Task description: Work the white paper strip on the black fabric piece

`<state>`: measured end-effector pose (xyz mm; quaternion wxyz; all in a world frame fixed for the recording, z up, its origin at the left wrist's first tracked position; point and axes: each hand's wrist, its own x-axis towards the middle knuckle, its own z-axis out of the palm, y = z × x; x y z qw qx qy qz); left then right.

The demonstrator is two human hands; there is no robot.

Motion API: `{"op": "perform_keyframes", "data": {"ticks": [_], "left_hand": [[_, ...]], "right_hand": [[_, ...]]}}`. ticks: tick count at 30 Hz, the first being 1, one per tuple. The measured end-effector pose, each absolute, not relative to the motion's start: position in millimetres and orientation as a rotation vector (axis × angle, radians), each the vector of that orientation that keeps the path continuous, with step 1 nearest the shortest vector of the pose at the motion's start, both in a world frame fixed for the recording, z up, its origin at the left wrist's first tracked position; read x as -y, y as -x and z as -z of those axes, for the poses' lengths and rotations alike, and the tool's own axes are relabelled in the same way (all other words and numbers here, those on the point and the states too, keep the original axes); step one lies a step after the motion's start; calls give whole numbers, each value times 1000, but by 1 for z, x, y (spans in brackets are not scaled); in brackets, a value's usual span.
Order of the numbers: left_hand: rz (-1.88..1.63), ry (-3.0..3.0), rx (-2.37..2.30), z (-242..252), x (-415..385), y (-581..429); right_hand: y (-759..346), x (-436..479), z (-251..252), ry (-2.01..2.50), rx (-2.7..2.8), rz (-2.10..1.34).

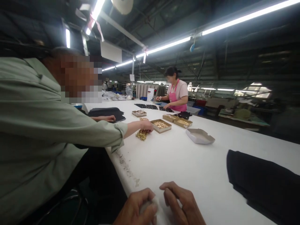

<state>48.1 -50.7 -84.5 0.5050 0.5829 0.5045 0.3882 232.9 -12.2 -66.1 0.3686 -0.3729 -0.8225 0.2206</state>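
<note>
Along the near edge of the white bench [178, 156]: left hand [134, 208], fingers [150, 212] curled narrowly around a small pale wad [145, 207], and right hand [180, 203] just beside it, fingers bent, contact with the wad impossible to confirm. Right of both hands on the bench, one black fabric panel [255, 184]; farther along, a co-worker's green sleeve [70, 125] reaching toward a heap of gold-coloured fittings [142, 134], near a cardboard tray [161, 125] of similar fittings. Both hands cut off by the lower frame edge; wad largely hidden by fingers, its material indeterminate.
</note>
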Motion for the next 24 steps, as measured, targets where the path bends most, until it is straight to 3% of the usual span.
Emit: {"op": "perform_keyframes", "data": {"ticks": [6,16,24], "left_hand": [[-1004,-1364,-1073,78,46,-50],[-951,-1526,-1233,57,60,-62],[-971,-1603,-1306,57,62,-67]], "right_hand": [[-236,11,57,987,1995,-817],[-232,14,48,859,2071,-883],[-231,15,59,764,2137,-544]]}}
